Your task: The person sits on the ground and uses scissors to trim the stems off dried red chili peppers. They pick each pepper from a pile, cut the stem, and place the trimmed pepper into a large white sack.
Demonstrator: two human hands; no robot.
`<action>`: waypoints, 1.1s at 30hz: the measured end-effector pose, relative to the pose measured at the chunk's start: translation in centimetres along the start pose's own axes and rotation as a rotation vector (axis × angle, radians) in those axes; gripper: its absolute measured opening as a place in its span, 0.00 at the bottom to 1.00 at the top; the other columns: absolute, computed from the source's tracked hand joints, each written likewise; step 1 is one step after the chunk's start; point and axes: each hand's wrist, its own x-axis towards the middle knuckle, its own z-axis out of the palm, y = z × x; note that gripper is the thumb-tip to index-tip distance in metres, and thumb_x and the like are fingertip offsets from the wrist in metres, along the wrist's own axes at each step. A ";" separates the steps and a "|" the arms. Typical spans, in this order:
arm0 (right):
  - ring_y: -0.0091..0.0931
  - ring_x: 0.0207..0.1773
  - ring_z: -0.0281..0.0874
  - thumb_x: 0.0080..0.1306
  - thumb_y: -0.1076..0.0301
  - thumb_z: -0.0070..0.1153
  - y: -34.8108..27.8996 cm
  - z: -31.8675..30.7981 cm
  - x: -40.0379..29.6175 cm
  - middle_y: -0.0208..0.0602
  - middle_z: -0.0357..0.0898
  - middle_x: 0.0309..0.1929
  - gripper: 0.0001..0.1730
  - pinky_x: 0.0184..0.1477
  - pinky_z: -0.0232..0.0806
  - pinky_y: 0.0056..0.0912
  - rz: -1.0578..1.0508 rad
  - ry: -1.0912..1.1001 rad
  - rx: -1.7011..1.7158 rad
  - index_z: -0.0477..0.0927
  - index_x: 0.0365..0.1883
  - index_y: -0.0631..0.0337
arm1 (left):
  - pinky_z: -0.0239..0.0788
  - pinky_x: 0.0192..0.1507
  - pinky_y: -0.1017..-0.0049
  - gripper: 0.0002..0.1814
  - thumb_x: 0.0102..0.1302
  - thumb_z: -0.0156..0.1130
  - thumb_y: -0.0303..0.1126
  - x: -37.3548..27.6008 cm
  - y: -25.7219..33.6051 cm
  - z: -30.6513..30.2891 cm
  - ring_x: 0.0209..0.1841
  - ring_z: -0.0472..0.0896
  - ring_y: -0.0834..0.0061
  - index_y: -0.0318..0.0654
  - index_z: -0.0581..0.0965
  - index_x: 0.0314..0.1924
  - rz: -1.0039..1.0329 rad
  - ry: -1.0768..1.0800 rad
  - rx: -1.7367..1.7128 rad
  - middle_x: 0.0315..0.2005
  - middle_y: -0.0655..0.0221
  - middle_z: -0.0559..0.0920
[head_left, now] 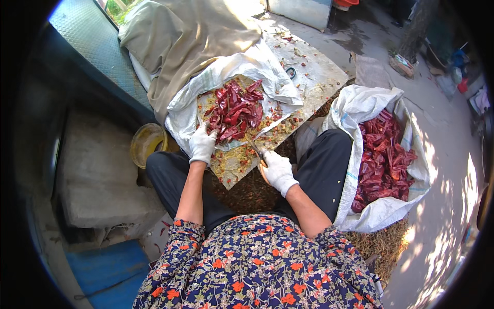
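My left hand [202,143], in a white knit glove, is at the near left edge of a pile of dried red chili peppers [235,110]. Its fingers touch the peppers; whether they grip one is hard to see. The pile lies in the mouth of a white woven sack [181,112], on a board [324,77] strewn with yellow seeds and pepper scraps. My right hand [278,170], also gloved, holds scissors [255,148] with orange handles. Their blades point up and left toward the pile, over the seeds.
At my right knee stands an open white woven sack [349,154] filled with dried red peppers [382,162]. A yellowish plastic tub [148,145] is by my left knee, near a grey block [104,170]. A brown cloth [193,31] covers the far sack. Teal-handled scissors [291,72] lie on the board.
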 end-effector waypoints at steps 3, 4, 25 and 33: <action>0.41 0.47 0.81 0.64 0.57 0.57 -0.2 0.0 0.0 0.42 0.80 0.43 0.26 0.48 0.72 0.48 -0.028 0.033 0.013 0.77 0.61 0.53 | 0.76 0.48 0.66 0.23 0.61 0.72 0.37 -2.1 2.4 -1.0 0.43 0.86 0.62 0.37 0.81 0.54 0.015 0.049 -0.305 0.43 0.57 0.87; 0.41 0.47 0.81 0.64 0.57 0.58 -0.3 0.0 0.0 0.41 0.80 0.43 0.27 0.48 0.72 0.48 -0.038 0.045 0.020 0.77 0.61 0.53 | 0.76 0.47 0.70 0.21 0.60 0.73 0.34 -3.2 3.9 -1.5 0.41 0.86 0.68 0.37 0.82 0.53 0.050 0.055 -0.290 0.40 0.61 0.88; 0.40 0.32 0.83 0.63 0.61 0.58 -1.1 -3.3 -0.5 0.38 0.81 0.29 0.12 0.36 0.75 0.45 -0.276 0.174 0.068 0.82 0.43 0.53 | 0.74 0.44 0.76 0.33 0.66 0.72 0.46 -5.8 3.7 -0.3 0.42 0.79 0.82 0.31 0.74 0.61 -0.077 -0.642 -0.786 0.47 0.68 0.83; 0.23 0.25 0.79 0.72 0.56 0.57 -2.9 -5.8 -1.0 0.34 0.80 0.25 0.19 0.28 0.69 0.26 0.166 -0.536 1.093 0.82 0.50 0.63 | 0.74 0.42 0.79 0.22 0.70 0.68 0.39 -7.1 5.4 -1.4 0.39 0.79 0.84 0.33 0.78 0.56 0.002 -0.526 -0.988 0.40 0.73 0.84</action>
